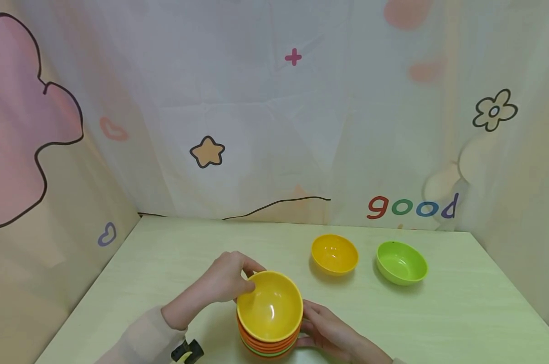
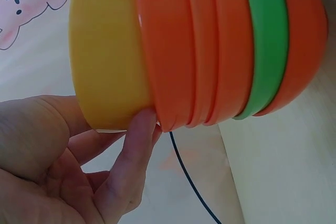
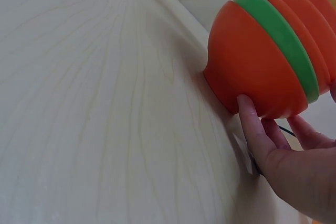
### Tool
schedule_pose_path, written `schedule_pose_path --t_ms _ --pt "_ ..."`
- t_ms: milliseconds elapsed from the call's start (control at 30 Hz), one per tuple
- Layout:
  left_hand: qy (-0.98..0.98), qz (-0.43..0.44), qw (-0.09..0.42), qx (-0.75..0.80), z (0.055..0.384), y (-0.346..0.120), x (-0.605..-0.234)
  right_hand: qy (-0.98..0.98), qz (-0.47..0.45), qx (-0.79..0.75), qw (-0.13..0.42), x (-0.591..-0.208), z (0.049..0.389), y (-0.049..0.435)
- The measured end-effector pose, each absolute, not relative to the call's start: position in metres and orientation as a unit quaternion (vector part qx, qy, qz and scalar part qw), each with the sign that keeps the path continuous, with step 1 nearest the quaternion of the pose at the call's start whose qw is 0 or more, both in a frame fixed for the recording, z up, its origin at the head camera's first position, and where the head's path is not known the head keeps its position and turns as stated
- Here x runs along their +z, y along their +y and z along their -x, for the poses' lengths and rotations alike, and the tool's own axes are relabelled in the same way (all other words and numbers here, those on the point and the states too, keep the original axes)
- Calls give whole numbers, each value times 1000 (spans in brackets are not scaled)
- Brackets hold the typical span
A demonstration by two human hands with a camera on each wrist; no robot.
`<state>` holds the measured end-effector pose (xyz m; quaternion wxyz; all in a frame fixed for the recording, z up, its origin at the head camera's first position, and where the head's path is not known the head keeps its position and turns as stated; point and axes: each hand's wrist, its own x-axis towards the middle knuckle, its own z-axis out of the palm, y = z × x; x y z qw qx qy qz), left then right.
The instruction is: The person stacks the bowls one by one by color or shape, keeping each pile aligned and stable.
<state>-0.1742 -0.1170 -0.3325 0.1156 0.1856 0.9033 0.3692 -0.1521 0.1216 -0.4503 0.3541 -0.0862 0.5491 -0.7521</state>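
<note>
Nested bowls stand in a stack near the table's front edge: a yellow bowl (image 1: 271, 308) on top, orange bowls (image 2: 205, 51) below, then a green bowl (image 2: 270, 40), and an orange bottom bowl (image 3: 252, 61) resting on the tabletop. My left hand (image 1: 230, 278) pinches the yellow bowl's rim, thumb over the inside and fingers outside; one fingertip lies at the seam with the orange bowl beneath. From the right, my right hand (image 1: 331, 331) rests its fairly straight fingers against the stack's side, one fingertip (image 3: 244, 100) low on the bottom bowl.
Behind the stack to the right sit a yellow-orange bowl (image 1: 335, 255) and a light green bowl (image 1: 402, 263), both upright and apart. The pale table (image 1: 183, 253) ends at a printed cloth backdrop (image 1: 256, 116) at the back and sides.
</note>
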Motion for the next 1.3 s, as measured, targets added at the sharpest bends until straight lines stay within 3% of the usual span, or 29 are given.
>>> schedule_pose_path --t_ms 933,1300 --pt "934 -192 53 298 178 -113 -339 551 66 -748 363 -449 154 123" --pt "932 -202 50 296 179 -114 -339 547 88 -751 359 -452 153 124"
